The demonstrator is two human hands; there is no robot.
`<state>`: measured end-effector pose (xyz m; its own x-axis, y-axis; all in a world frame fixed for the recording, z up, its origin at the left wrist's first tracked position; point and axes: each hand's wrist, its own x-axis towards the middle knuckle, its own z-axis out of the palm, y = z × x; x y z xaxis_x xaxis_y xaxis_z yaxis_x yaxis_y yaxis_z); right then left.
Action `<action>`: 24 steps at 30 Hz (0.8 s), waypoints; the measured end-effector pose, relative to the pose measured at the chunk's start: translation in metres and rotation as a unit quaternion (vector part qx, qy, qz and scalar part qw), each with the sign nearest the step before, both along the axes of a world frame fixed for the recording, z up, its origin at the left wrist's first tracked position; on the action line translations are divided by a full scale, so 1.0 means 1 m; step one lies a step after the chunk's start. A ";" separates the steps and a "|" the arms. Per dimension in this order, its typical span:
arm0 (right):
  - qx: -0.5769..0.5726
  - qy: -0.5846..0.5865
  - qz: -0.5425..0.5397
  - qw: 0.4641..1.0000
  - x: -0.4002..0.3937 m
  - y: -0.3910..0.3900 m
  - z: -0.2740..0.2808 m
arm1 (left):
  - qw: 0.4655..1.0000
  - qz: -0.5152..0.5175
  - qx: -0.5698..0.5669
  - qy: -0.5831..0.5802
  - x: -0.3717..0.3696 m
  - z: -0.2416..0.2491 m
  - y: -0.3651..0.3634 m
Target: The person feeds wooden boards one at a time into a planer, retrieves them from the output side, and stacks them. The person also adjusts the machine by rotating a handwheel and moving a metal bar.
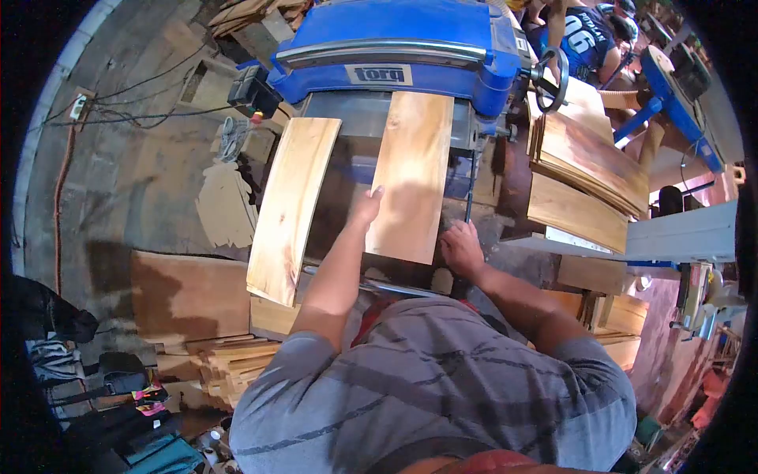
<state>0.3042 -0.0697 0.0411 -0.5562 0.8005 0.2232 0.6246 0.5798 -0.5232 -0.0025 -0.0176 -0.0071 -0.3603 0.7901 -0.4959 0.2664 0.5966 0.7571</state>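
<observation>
A long wooden board (410,178) lies with its far end at the blue thickness planer (383,47), and its near end reaches toward my body. My left hand (365,207) grips the board's left edge, thumb on top and the other fingers hidden at the edge. Beside the near right edge, my right hand (462,249) is curled closed, close to the end of a thin dark rod (471,186). What it holds, if anything, is hidden. A second pale board (292,209) rests to the left of the first, slightly angled.
Stacked boards (588,170) stand on the right, near the planer's handwheel (551,79). Another person (584,39) is at the back right. Cables (150,117) run along the left floor. A wide board (189,296) and thin wood strips (233,367) lie at lower left.
</observation>
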 end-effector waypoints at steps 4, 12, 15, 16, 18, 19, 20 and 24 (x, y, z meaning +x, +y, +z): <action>-0.001 -0.015 0.007 1.000 0.002 0.002 -0.012 | 0.999 -0.026 -0.018 0.015 0.007 0.027 0.011; 0.018 0.001 0.010 1.000 0.005 0.000 -0.012 | 0.999 -0.005 0.033 0.006 0.011 0.037 0.033; 0.020 0.001 0.013 1.000 0.004 0.002 -0.018 | 0.991 -0.034 0.039 0.127 0.008 0.028 0.048; 0.025 0.004 0.009 1.000 0.005 0.000 -0.018 | 0.980 -0.058 0.008 0.188 0.013 0.039 0.051; 0.018 0.010 0.012 1.000 0.006 0.001 -0.016 | 0.964 -0.040 0.047 0.259 0.038 0.063 0.048; 0.008 0.014 0.010 1.000 0.006 0.001 -0.014 | 0.942 -0.026 0.084 0.325 0.050 0.069 0.044; 0.008 0.016 0.012 1.000 0.006 0.000 -0.013 | 0.880 -0.073 0.163 0.440 0.059 0.064 0.040; 0.004 -0.004 0.008 1.000 0.006 -0.006 -0.016 | 0.789 -0.282 0.254 0.482 0.115 0.059 -0.008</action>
<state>0.3107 -0.0753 0.0249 -0.5709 0.7896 0.2250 0.6192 0.5941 -0.5135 0.1123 -0.0257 0.0522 0.1044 0.9683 0.2268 0.9799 -0.1391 0.1429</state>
